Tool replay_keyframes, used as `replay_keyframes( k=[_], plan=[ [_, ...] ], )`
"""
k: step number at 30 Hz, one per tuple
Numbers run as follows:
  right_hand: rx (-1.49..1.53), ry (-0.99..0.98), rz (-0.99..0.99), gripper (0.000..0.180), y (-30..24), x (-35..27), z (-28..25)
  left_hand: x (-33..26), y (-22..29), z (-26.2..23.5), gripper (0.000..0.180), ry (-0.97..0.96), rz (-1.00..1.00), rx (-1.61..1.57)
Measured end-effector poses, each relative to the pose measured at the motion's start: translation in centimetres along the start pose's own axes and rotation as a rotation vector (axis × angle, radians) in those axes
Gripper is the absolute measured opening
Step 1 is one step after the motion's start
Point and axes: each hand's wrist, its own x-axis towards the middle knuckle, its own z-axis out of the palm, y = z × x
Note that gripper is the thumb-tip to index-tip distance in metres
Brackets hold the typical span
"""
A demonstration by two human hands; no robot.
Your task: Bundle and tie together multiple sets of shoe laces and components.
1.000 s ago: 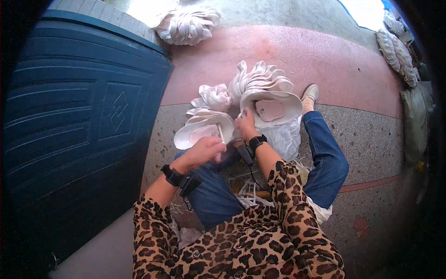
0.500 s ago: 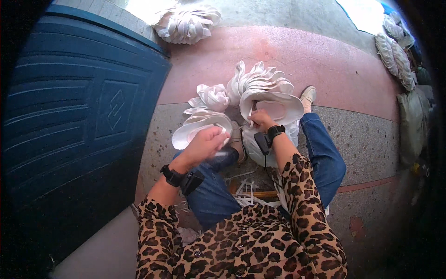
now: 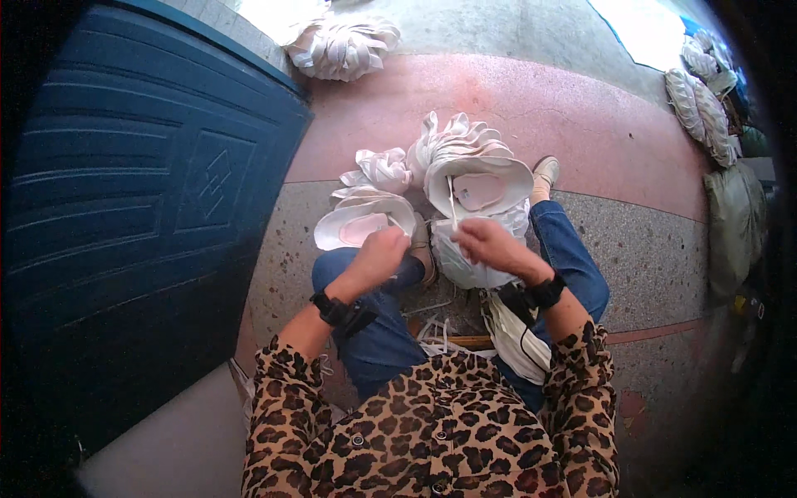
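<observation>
Two nested stacks of white, shoe-shaped pieces with pinkish insides stand between my feet. The right stack fans out away from me, and a narrow white strip runs from its opening down to my right hand. That hand pinches the strip's end with thumb and finger. Closed, my left hand is just in front of the smaller left stack. A short white strip leads from this stack to its fingers. What lies inside the left fist is hidden.
A white plastic bag sits below the right stack. Loose white strips lie between my legs. A crumpled white bundle rests behind the left stack. A blue door stands left; more white bundles lie farther off.
My right hand has come back toward me from inside the right stack, drawing the white strip with it. My left hand has shifted slightly right, off the left stack.
</observation>
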Motion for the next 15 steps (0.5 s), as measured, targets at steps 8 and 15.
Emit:
replay_keyframes(
  k=[8,15],
  plan=[
    [-0.371,0.071,-0.225,0.031,2.8,0.4,9.4,-3.4,0.8,1.6,0.027,-0.265,-0.328,-0.638],
    [-0.582,0.162,-0.377,0.024,3.4,2.9,5.7,-2.7,0.1,-0.2,0.019,-0.215,-0.456,-0.771]
  ],
)
